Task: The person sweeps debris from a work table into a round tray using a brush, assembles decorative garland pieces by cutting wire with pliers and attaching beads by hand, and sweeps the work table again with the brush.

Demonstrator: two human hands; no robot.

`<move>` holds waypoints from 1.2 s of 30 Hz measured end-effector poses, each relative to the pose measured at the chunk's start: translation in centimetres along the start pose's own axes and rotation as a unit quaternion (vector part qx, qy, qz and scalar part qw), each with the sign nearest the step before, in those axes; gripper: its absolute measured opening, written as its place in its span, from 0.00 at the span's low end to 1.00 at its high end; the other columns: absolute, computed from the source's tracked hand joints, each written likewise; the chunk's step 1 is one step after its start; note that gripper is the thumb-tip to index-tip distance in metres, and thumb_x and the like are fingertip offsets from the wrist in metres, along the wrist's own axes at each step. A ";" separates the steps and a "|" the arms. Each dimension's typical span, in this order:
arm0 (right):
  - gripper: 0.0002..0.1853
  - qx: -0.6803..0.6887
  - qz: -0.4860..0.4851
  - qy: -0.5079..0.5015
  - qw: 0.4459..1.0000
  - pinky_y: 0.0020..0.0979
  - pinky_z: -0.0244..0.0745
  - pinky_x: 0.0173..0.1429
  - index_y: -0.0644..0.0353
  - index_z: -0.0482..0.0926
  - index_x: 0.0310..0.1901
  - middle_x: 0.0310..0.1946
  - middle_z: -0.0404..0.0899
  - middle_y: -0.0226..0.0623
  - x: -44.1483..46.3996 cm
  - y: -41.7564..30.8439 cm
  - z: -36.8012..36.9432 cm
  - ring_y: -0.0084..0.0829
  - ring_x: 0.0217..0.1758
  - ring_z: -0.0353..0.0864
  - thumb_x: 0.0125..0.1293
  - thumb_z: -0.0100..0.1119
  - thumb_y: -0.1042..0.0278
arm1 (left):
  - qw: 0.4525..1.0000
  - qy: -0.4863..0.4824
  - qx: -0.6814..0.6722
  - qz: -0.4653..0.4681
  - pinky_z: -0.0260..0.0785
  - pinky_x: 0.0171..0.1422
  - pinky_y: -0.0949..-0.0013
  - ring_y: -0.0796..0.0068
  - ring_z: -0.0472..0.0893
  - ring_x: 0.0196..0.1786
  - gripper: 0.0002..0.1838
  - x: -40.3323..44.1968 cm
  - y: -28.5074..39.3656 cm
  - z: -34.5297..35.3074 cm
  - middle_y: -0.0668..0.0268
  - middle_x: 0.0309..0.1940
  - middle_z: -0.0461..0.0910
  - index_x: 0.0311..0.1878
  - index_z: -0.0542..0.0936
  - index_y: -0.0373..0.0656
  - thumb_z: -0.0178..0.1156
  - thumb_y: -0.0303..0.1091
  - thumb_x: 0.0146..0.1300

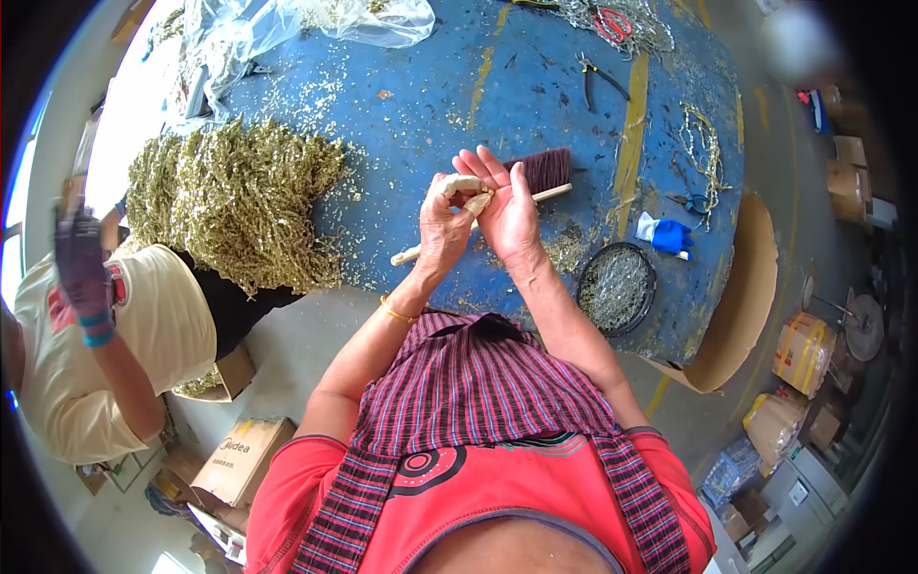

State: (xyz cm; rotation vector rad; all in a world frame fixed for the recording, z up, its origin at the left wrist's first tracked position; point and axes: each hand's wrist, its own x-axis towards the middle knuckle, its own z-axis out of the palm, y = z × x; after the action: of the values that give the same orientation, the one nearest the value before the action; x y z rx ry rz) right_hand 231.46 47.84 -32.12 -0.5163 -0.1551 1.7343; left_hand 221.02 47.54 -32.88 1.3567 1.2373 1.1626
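Observation:
My left hand (446, 228) has its thumb and forefinger, in pale coverings, pinched together over my right palm. What they hold, if anything, is too small to make out; a tiny gold fleck shows by the fingertips. My right hand (510, 212) is turned palm up, fingers stretched out, touching the left fingertips. Beneath both hands lies a brush (543, 169) with dark bristles and a pale wooden handle (405, 256). To the left sits a large heap of gold tinsel garlands (234, 201).
The blue table (402, 105) is strewn with gold flecks. On it are pliers (601, 81), a round tray of silver scraps (618, 289), a blue-and-white item (664, 235) and plastic bags (373, 21). A gloved co-worker (124, 325) stands at left. Cardboard (744, 297) curves along the right edge.

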 end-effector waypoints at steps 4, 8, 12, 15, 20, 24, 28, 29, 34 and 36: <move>0.29 0.007 0.007 -0.002 1.000 0.44 0.59 0.67 0.63 0.64 0.60 0.60 0.65 0.47 0.5 0.2 0.3 0.42 0.67 0.60 0.71 0.27 0.47 | 1.000 -0.009 -0.008 -0.028 0.69 0.41 0.77 0.82 0.75 0.34 0.09 0.3 0.4 -0.7 0.69 0.32 0.73 0.38 0.79 0.41 0.64 0.24 0.52; 0.30 0.024 0.018 0.010 1.000 0.42 0.58 0.68 0.65 0.64 0.59 0.59 0.66 0.48 0.8 0.3 0.4 0.42 0.65 0.61 0.71 0.29 0.46 | 0.999 -0.002 0.001 -0.032 0.69 0.41 0.77 0.82 0.75 0.35 0.09 0.4 0.5 -1.0 0.69 0.32 0.74 0.38 0.80 0.41 0.64 0.24 0.52; 0.30 0.034 0.030 0.015 0.999 0.41 0.57 0.69 0.66 0.64 0.58 0.58 0.67 0.49 1.0 0.3 0.6 0.42 0.65 0.62 0.71 0.30 0.45 | 0.999 0.009 0.013 -0.033 0.69 0.42 0.77 0.81 0.75 0.35 0.09 0.4 0.4 -1.0 0.69 0.31 0.74 0.38 0.80 0.40 0.64 0.25 0.53; 0.31 0.041 0.038 0.014 0.998 0.41 0.57 0.69 0.66 0.64 0.58 0.58 0.66 0.49 1.2 0.2 0.4 0.42 0.65 0.62 0.71 0.29 0.45 | 0.999 0.017 0.000 -0.033 0.68 0.40 0.77 0.81 0.75 0.34 0.08 0.5 -0.1 -0.8 0.69 0.31 0.74 0.38 0.80 0.40 0.64 0.25 0.53; 0.28 -0.033 0.042 0.041 0.998 0.40 0.59 0.66 0.65 0.66 0.57 0.55 0.69 0.47 1.6 0.2 -0.3 0.40 0.61 0.66 0.71 0.34 0.47 | 0.999 0.039 0.003 -0.011 0.67 0.38 0.76 0.80 0.73 0.31 0.07 0.7 -0.2 -0.7 0.68 0.31 0.75 0.38 0.79 0.39 0.62 0.25 0.54; 0.20 -0.223 0.118 0.158 0.955 0.29 0.71 0.45 0.59 0.76 0.45 0.38 0.78 0.35 1.3 -0.4 -1.0 0.26 0.40 0.75 0.65 0.51 0.49 | 0.993 0.065 0.089 0.046 0.66 0.37 0.75 0.78 0.73 0.31 0.08 1.1 0.1 -1.5 0.67 0.30 0.73 0.39 0.79 0.40 0.62 0.24 0.54; 0.13 -0.200 0.204 0.117 0.951 0.22 0.70 0.33 0.54 0.78 0.36 0.30 0.78 0.27 1.3 -1.0 -1.6 0.18 0.29 0.74 0.60 0.60 0.53 | 0.991 0.046 0.111 0.056 0.68 0.38 0.72 0.73 0.74 0.33 0.08 1.7 0.5 -2.4 0.64 0.31 0.72 0.39 0.79 0.41 0.61 0.24 0.54; 0.12 -0.183 0.208 0.102 0.955 0.21 0.70 0.33 0.54 0.78 0.36 0.30 0.78 0.26 1.3 -1.0 -1.8 0.18 0.29 0.74 0.60 0.61 0.54 | 0.991 0.036 0.114 0.054 0.69 0.39 0.71 0.71 0.75 0.33 0.08 1.8 0.5 -2.5 0.63 0.32 0.73 0.39 0.79 0.40 0.61 0.24 0.53; 0.10 -0.152 0.205 0.085 0.963 0.21 0.71 0.35 0.52 0.78 0.35 0.30 0.78 0.24 1.6 -1.0 -1.8 0.17 0.30 0.74 0.60 0.61 0.56 | 0.997 0.012 0.064 0.039 0.69 0.38 0.72 0.74 0.75 0.33 0.10 2.0 0.8 -3.0 0.64 0.32 0.74 0.40 0.79 0.40 0.62 0.24 0.53; 0.10 -0.151 0.196 0.090 0.965 0.21 0.70 0.35 0.52 0.77 0.35 0.29 0.77 0.23 1.7 -0.9 -1.7 0.17 0.29 0.73 0.60 0.61 0.56 | 0.999 0.018 0.031 0.012 0.69 0.38 0.73 0.74 0.75 0.33 0.09 2.1 0.6 -2.9 0.64 0.31 0.75 0.39 0.79 0.40 0.62 0.24 0.52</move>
State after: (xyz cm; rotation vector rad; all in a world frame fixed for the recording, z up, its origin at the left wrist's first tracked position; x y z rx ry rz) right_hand 232.72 49.41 -33.75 -0.9789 -0.1991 2.0481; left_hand 218.31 49.73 -31.79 1.4058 1.2951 1.1790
